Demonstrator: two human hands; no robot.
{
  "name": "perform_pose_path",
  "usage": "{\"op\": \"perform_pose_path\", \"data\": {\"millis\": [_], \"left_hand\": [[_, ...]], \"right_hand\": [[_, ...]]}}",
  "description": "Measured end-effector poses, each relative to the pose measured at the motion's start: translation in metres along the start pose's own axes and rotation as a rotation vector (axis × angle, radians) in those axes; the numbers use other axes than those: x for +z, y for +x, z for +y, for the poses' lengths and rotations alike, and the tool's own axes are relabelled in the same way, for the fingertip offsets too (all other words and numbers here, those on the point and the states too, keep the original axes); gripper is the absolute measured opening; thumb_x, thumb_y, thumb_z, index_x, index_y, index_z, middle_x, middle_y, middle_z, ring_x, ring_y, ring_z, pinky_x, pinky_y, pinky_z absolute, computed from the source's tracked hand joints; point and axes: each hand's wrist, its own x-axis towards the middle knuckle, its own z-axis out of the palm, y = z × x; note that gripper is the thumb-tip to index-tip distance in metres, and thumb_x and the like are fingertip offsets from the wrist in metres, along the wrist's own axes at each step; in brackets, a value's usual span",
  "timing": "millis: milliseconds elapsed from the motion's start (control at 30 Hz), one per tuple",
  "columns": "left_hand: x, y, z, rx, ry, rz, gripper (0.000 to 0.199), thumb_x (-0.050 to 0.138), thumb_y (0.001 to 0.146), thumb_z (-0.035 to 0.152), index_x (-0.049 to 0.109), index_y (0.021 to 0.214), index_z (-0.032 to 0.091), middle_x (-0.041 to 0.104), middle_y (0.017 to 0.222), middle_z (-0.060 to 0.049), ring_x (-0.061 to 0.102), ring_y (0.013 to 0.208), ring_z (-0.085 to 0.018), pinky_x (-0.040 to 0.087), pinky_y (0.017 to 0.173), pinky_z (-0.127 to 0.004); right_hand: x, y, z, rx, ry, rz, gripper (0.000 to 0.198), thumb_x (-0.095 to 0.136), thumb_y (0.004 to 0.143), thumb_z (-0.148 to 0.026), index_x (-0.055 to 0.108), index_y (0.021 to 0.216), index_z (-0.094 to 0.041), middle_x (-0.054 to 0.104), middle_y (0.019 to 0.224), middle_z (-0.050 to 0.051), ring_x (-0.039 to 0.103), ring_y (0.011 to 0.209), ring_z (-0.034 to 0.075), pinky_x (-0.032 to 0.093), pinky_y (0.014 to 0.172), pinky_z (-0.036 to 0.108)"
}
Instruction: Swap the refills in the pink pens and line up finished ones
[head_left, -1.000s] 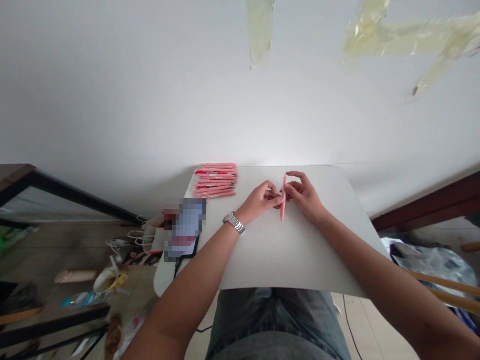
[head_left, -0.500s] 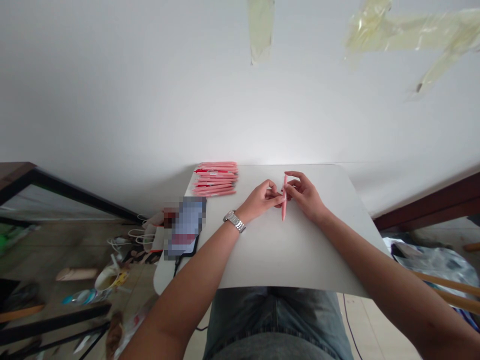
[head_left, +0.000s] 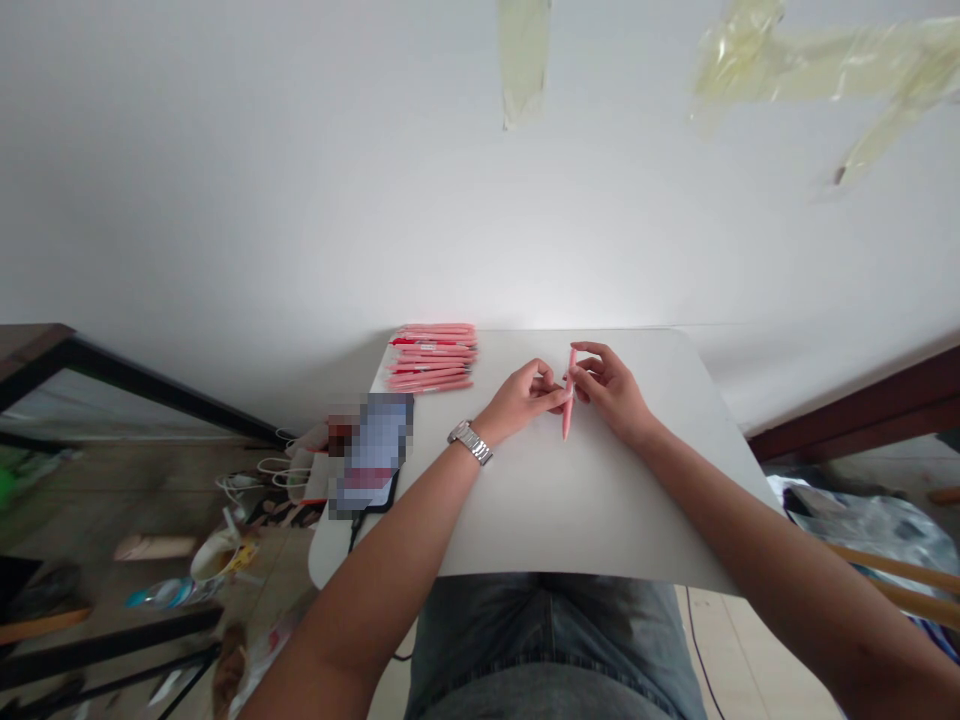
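A slim pink pen (head_left: 567,415) stands nearly upright in view, held over the middle of the table. My left hand (head_left: 527,393) pinches it around its middle between thumb and fingers. From the other side, my right hand (head_left: 611,388) grips the pen's upper part, with the index fingertip at its top end. The pen's lower end points toward me, free of both hands. To the left, at the table's back edge, lies a row of several pink pens (head_left: 431,368), with red pieces among them. A metal watch (head_left: 471,441) circles my left wrist.
The white table (head_left: 585,520) stands against a white wall with yellowed tape (head_left: 523,60). A phone (head_left: 373,450), blurred over, lies at the table's left edge with a cable. A cup (head_left: 214,555) and a bottle (head_left: 161,594) are on the floor at left.
Both hands keep their hold on the pen, which tilts very slightly. Otherwise the scene only shifts a few pixels with the camera.
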Motion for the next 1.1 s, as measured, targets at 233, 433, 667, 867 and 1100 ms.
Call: {"op": "perform_pose_path", "data": {"millis": [233, 433, 667, 867, 1100], "left_hand": [[-0.0005, 0.0007, -0.0017, -0.018, 0.014, -0.011, 0.041, 0.078, 0.085, 0.046, 0.049, 0.092, 0.018, 0.066, 0.087, -0.002, 0.072, 0.091, -0.019, 0.062, 0.086, -0.042], [-0.0013, 0.0012, -0.0022, -0.015, 0.020, -0.030, 0.042, 0.079, 0.084, 0.048, 0.050, 0.092, 0.018, 0.063, 0.087, 0.000, 0.071, 0.089, -0.018, 0.062, 0.084, -0.040], [-0.0025, 0.0010, -0.0025, -0.013, 0.014, -0.034, 0.040, 0.077, 0.086, 0.046, 0.050, 0.093, 0.018, 0.063, 0.089, -0.001, 0.070, 0.090, -0.018, 0.061, 0.084, -0.040], [-0.0024, 0.0006, -0.0022, -0.011, 0.005, -0.033, 0.040, 0.078, 0.085, 0.046, 0.051, 0.093, 0.018, 0.061, 0.088, 0.000, 0.070, 0.090, -0.018, 0.061, 0.084, -0.039], [-0.0020, 0.0005, -0.0007, -0.011, 0.002, -0.029, 0.041, 0.079, 0.084, 0.045, 0.050, 0.092, 0.018, 0.061, 0.088, 0.000, 0.070, 0.091, -0.018, 0.061, 0.083, -0.039]], "right_hand": [[-0.0012, 0.0008, 0.0029, 0.008, 0.037, 0.038, 0.050, 0.072, 0.089, -0.051, 0.055, 0.129, -0.027, 0.067, 0.088, 0.000, 0.052, 0.059, 0.011, 0.045, 0.058, 0.029], [-0.0019, 0.0013, 0.0041, 0.007, 0.044, 0.053, 0.050, 0.072, 0.089, -0.052, 0.055, 0.128, -0.027, 0.069, 0.089, 0.001, 0.051, 0.058, 0.011, 0.044, 0.058, 0.030], [-0.0023, 0.0014, 0.0039, 0.007, 0.022, 0.049, 0.052, 0.072, 0.088, -0.056, 0.055, 0.128, -0.028, 0.069, 0.090, 0.001, 0.051, 0.058, 0.011, 0.045, 0.058, 0.030], [-0.0025, 0.0012, 0.0042, 0.012, 0.019, 0.046, 0.052, 0.071, 0.089, -0.056, 0.055, 0.129, -0.027, 0.069, 0.088, 0.000, 0.050, 0.058, 0.011, 0.043, 0.057, 0.029], [-0.0026, 0.0018, 0.0054, 0.006, 0.045, 0.045, 0.048, 0.072, 0.089, -0.052, 0.056, 0.127, -0.027, 0.068, 0.088, 0.000, 0.050, 0.058, 0.011, 0.043, 0.057, 0.029]]}}
